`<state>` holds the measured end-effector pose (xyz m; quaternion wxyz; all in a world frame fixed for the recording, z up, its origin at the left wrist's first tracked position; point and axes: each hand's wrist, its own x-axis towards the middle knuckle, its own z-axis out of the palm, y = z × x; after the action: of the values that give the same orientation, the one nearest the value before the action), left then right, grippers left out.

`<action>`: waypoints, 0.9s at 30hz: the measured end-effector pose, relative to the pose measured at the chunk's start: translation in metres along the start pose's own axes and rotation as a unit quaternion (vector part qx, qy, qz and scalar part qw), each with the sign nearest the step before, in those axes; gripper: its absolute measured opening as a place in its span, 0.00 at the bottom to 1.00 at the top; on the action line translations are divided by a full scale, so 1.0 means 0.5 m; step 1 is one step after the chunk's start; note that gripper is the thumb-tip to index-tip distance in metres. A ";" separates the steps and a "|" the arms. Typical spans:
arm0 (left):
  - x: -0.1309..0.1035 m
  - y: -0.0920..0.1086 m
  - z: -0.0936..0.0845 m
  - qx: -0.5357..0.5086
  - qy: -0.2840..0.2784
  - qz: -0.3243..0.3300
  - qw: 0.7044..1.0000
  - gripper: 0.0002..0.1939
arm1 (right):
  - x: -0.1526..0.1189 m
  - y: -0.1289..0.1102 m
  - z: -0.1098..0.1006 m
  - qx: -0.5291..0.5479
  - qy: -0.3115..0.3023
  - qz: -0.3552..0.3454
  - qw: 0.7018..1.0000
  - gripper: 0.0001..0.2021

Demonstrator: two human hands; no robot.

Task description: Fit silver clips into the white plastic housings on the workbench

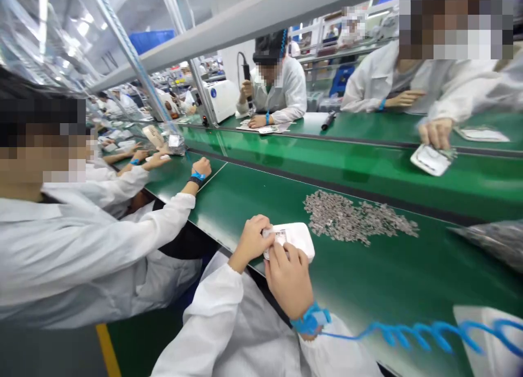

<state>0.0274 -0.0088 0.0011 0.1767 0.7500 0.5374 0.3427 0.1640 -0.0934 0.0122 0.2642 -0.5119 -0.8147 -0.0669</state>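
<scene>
A white plastic housing (301, 236) with rounded corners lies on the green bench top near its front edge. My left hand (253, 237) grips its left end, the thumb across the upper face. From the near side my right hand (288, 276) bends its fingers over the housing, fingertips pressed to the face; whether a small part is under them is hidden. A blue wrist strap (311, 318) circles my right wrist, its coiled cord running off to the right. Beyond the housing, to the right, a pile of small greyish metal-looking pieces (351, 218) is spread on the bench.
A green conveyor belt (327, 172) runs behind the bench. Across it, a co-worker's hand (437, 133) holds a white housing (432, 159) over the belt. Close on my left, a co-worker's arm (163, 219) reaches onto the bench. A plastic bag (496, 241) lies at right.
</scene>
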 end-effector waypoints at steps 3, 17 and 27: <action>-0.010 0.004 0.011 0.016 0.010 -0.005 1.000 0.05 | -0.010 0.008 0.000 0.019 0.005 -0.002 1.000 0.13; -0.160 0.094 0.003 -0.087 0.296 0.109 0.945 0.21 | 0.151 -0.025 -0.025 0.519 0.280 0.313 0.745 0.11; -0.234 0.093 -0.071 0.089 0.392 0.055 0.914 0.21 | 0.214 -0.175 -0.022 0.641 0.153 0.244 0.712 0.11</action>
<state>0.0122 -0.1375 0.0174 -0.1347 0.5969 0.5495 0.5689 0.0558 -0.0532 0.0889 0.6570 -0.3835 -0.4572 0.4607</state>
